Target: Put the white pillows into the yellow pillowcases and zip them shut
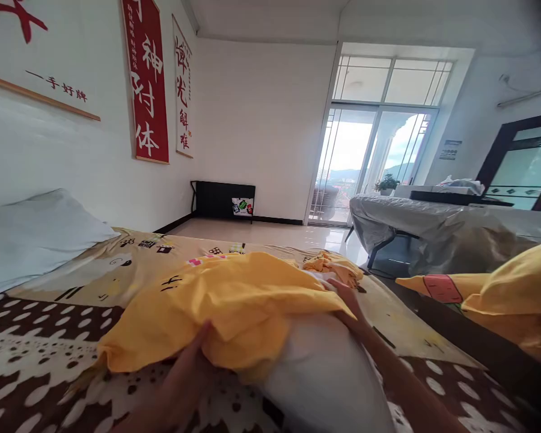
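A yellow pillowcase with small printed marks lies across the bed, drawn partway over a white pillow. The pillow's bare end sticks out towards me. My left hand is closed on the near edge of the pillowcase, its thumb on top and its other fingers mostly hidden. At the far right side of the case, my right hand grips the cloth by the opening, with some fingers covered by the fabric. Just beyond that hand rests a crumpled yellow-orange cloth.
The bed wears a patterned brown-and-cream sheet. A white pillow lies at the left by the wall. Yellow bedding is at the right. Further back stand a plastic-covered table and a folded black panel.
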The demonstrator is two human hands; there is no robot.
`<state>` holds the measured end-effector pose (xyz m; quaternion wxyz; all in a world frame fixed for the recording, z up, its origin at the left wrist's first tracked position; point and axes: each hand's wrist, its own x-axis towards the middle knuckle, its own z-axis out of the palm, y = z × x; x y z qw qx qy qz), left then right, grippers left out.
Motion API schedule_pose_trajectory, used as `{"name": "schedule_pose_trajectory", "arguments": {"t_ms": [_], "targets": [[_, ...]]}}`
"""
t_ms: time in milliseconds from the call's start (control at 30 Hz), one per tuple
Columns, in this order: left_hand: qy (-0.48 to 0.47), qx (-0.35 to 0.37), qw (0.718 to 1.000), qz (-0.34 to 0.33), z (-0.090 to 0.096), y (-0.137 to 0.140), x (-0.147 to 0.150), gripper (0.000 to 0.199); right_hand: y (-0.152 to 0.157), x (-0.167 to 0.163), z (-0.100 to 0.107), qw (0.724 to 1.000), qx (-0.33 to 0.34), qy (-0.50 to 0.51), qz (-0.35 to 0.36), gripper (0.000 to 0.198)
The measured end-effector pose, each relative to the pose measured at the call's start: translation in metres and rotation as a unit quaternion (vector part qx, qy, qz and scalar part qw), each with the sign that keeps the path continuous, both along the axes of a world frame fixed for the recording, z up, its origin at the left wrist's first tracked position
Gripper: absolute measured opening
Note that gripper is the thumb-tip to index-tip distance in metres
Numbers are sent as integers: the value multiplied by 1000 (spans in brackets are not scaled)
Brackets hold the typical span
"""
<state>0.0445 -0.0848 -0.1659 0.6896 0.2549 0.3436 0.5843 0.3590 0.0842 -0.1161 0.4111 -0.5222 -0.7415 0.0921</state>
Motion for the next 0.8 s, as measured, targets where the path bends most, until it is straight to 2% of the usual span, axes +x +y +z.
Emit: {"name": "schedule_pose_trajectory", "arguments": {"t_ms": [100, 167, 200, 233, 300, 367, 400, 467, 533, 600, 667, 700, 733, 800], "targets": [[23, -9, 993, 118, 41, 18, -7, 50, -46, -4, 38, 990, 57, 125, -34, 41], [49, 44, 988, 142, 67, 34, -18, 38, -75, -19, 54, 971, 109, 194, -87, 39], [63, 73, 986, 137, 77, 44, -25, 34, -88, -28, 55, 963, 127, 208, -114, 38], [79, 89, 985, 124, 84, 54, -33, 33, -98, -37, 52, 960, 135, 207, -135, 37], [123, 99, 980, 117, 90, 72, -48, 38, -112, -54, 33, 972, 113, 161, -132, 35], [197, 107, 964, 139, 86, 83, -60, 47, -119, -63, 6, 995, 43, 67, -63, 32], [251, 127, 947, 156, 82, 85, -63, 54, -120, -64, -6, 1000, 1, 16, -16, 30], [385, 217, 885, 147, 75, 80, -63, 67, -117, -61, -21, 993, -69, -76, 62, 23], [519, 334, 784, 65, 72, 67, -51, 69, -107, -53, -18, 983, -94, -139, 72, 18], [623, 413, 663, -36, 70, 56, -29, 71, -90, -46, -6, 983, -57, -173, 7, 19], [700, 431, 563, -86, 64, 52, -5, 78, -69, -43, 2, 976, 7, -209, -62, 22], [727, 429, 529, -90, 58, 54, 7, 80, -59, -44, 2, 969, 22, -234, -80, 27], [742, 424, 512, -86, 50, 59, 17, 78, -50, -45, -2, 961, 16, -262, -87, 36], [745, 409, 524, -63, 32, 70, 31, 62, -35, -49, -19, 949, -39, -303, -85, 52]]}}
